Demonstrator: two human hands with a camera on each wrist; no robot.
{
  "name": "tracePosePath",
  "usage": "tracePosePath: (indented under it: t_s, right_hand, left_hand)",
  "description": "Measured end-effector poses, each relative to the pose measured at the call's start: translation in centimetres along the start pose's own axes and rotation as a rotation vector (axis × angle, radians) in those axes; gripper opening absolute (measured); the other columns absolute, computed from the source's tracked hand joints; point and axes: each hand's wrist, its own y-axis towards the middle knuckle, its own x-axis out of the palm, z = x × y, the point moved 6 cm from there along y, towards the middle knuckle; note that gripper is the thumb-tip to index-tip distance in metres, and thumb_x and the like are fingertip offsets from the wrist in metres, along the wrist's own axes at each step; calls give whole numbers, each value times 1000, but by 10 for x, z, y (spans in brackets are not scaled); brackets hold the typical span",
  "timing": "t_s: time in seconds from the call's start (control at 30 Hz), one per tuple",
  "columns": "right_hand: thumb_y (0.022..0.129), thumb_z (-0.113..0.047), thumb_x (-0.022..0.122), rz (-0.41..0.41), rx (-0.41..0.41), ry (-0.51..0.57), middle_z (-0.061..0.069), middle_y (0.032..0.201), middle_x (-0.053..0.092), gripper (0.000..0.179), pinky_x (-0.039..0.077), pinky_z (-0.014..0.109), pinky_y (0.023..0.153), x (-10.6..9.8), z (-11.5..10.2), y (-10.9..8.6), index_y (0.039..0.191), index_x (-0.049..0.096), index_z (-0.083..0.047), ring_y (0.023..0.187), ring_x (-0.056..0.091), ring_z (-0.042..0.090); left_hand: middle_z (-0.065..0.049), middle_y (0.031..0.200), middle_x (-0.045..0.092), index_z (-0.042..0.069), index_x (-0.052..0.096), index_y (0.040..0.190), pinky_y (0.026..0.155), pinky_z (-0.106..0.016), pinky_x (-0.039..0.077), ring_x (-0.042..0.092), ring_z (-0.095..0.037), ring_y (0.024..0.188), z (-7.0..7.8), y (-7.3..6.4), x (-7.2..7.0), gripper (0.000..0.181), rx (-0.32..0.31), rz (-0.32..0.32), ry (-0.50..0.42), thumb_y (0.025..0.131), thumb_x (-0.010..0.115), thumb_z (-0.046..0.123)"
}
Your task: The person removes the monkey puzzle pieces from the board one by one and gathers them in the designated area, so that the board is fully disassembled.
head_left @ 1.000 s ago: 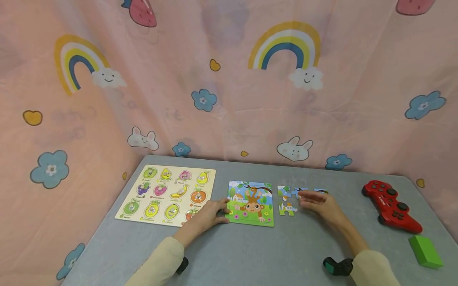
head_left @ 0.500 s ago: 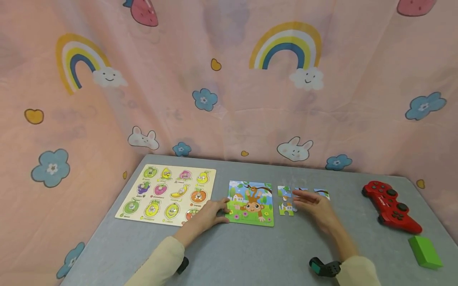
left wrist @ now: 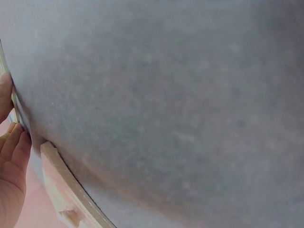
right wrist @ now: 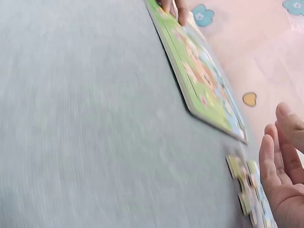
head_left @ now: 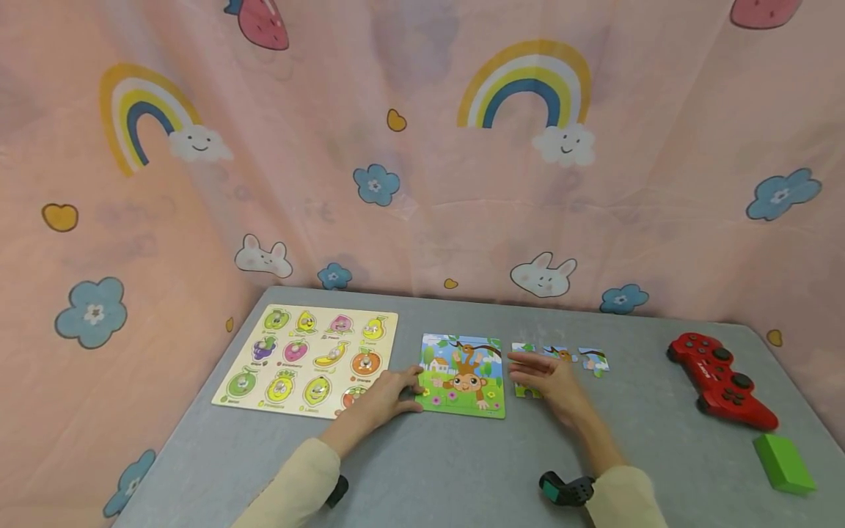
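Note:
A square monkey jigsaw puzzle (head_left: 465, 378) lies flat mid-table. At its left edge rests my left hand (head_left: 384, 397), thumb and fingertips apart along the border; the left wrist view catches that hand (left wrist: 10, 178) only at its margin. My right hand (head_left: 549, 381) is over the loose jigsaw pieces (head_left: 528, 392) just right of the puzzle, fingers extended toward its right edge and covering part of them. In the right wrist view the right hand (right wrist: 282, 190) has straight fingers with nothing between them, beside the pieces (right wrist: 244, 197).
A wooden fruit board (head_left: 304, 359) lies at the left, partly under the left forearm. More jigsaw pieces (head_left: 594, 359) lie behind the right hand. To the right are a red game controller (head_left: 722, 381) and a green block (head_left: 785, 464). A patterned pink cloth (head_left: 422, 220) hangs behind.
The right hand has moved left over the loose pieces toward the puzzle, uncovering the pieces farther right. The left hand and the puzzle have stayed put.

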Motion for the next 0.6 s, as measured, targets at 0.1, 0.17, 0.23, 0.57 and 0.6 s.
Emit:
tracePosePath:
  t_s: [0.1, 0.17, 0.23, 0.57, 0.6]
  right_hand:
    - [86, -1, 69, -3, -4, 0, 25, 121, 61, 48, 54, 22, 81, 10, 0, 4, 128, 52, 14, 102, 65, 10]
    - [86, -1, 69, -10, -3, 5, 28, 123, 59, 48, 53, 22, 82, 17, 0, 6, 128, 52, 14, 102, 65, 10]
    - [86, -1, 69, -18, -4, 8, 29, 125, 57, 47, 53, 22, 84, 24, 0, 9, 128, 52, 14, 103, 64, 11]
    - [86, 5, 67, -34, 10, -19, 30, 118, 60, 42, 55, 24, 80, 49, -2, 22, 125, 54, 14, 103, 65, 22]
    - [86, 5, 67, -32, 7, -35, 30, 118, 60, 42, 55, 24, 79, 50, -2, 23, 124, 55, 14, 103, 65, 23]
  left_hand:
    - [-17, 133, 56, 4, 70, 102, 98, -38, 46, 58, -28, 117, -1, 0, 0, 24, -3, 0, 2, 83, 74, 20]
    - [-17, 133, 56, 4, 70, 101, 98, -38, 46, 58, -28, 117, -1, 0, 0, 24, -1, 2, 4, 83, 74, 20]
    - [-17, 133, 56, 4, 70, 101, 98, -38, 46, 58, -28, 117, -1, 0, 0, 24, 2, 5, 5, 83, 74, 20]
    - [-16, 134, 55, 4, 71, 100, 100, -38, 45, 56, -29, 120, 1, 0, -1, 24, -9, -1, 14, 83, 74, 21]
    - [-16, 135, 55, 4, 71, 100, 100, -38, 45, 56, -29, 120, 1, 0, -1, 24, -10, -1, 11, 83, 74, 21]
